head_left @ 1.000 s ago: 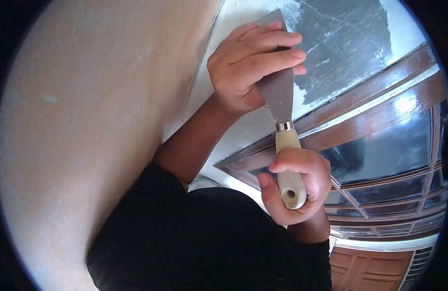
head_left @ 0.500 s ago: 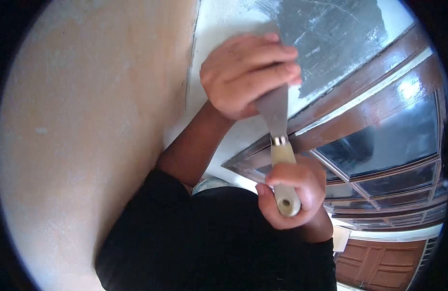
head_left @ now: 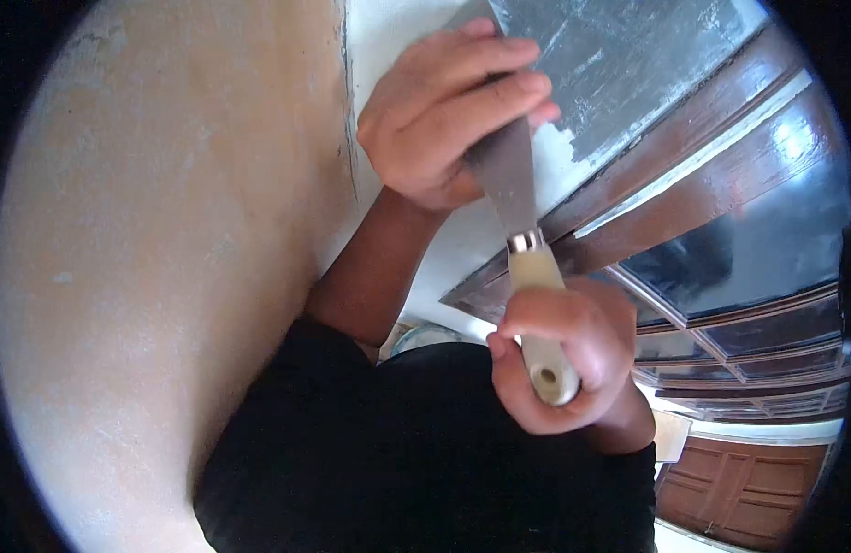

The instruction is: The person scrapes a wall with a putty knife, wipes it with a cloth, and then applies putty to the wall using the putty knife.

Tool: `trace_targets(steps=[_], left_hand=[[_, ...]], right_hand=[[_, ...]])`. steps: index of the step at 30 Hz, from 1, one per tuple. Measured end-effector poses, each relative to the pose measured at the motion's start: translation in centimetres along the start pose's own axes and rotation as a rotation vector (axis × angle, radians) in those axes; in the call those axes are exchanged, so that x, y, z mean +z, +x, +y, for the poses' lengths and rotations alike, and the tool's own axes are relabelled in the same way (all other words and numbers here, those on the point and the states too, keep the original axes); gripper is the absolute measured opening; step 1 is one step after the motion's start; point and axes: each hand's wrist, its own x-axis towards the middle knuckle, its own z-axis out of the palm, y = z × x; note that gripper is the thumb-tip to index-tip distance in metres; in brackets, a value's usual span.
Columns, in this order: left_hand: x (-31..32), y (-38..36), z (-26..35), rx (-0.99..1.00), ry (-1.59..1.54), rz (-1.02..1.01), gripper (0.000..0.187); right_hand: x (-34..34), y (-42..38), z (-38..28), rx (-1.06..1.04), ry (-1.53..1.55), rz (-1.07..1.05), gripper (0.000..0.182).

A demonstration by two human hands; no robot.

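A putty knife (head_left: 505, 184) with a metal blade and a cream handle slants up across the middle of the view. Its handle sits in the closed fingers of my right hand (head_left: 573, 355), and the holed butt end shows below the fingers. My left hand (head_left: 449, 115) is wrapped over the wide blade, fingers bent across it. The blade's far edge is partly hidden by these fingers. Beyond them, a dark grey patch (head_left: 619, 69) covers part of the white wall (head_left: 379, 46).
A beige wall (head_left: 167, 230) rises close on the left, with a cracked corner line beside the white surface. To the right runs a brown wooden frame (head_left: 665, 166) with glass panes (head_left: 739, 258). A brown panelled door (head_left: 739, 488) stands at lower right.
Both hands and the putty knife appear slightly higher, the left hand and blade also further left. The view has shifted a little too. The hold on the knife is the same.
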Motion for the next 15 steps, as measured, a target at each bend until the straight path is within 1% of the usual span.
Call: trace_targets(steps=[2,3,5,7,8,9,13,15], left_hand=[[0.3,0.1,-0.2,0.004,-0.014,0.071,0.027],[-0.1,0.2,0.0,0.014,-0.017,0.072,0.027],[-1.1,0.4,0.7,0.017,-0.052,-0.159,0.027],[-1.1,0.4,0.4,0.012,-0.026,-0.157,0.028],[-0.9,0.4,-0.2,0.023,-0.023,-0.111,0.029],[-0.9,0.3,-0.3,0.032,-0.025,-0.071,0.029],[-1.1,0.6,0.5,0.015,-0.079,-0.092,0.029],[-1.3,0.4,0.8,0.013,-0.037,-0.178,0.030]], right_hand=[[-0.2,-0.4,-0.6,0.007,0.011,-0.007,0.038],[-0.4,-0.3,-0.7,-0.002,0.013,-0.027,0.037],[-0.5,-0.3,-0.8,-0.021,-0.026,-0.023,0.036],[-0.5,-0.4,-0.4,-0.012,-0.046,-0.014,0.037],[0.0,0.0,-0.3,0.000,-0.016,0.030,0.037],[0.0,0.1,-0.3,0.007,-0.011,0.025,0.037],[-0.7,0.1,-1.4,-0.015,-0.045,-0.016,0.035],[-1.1,0.1,-1.5,0.034,-0.035,-0.055,0.035]])
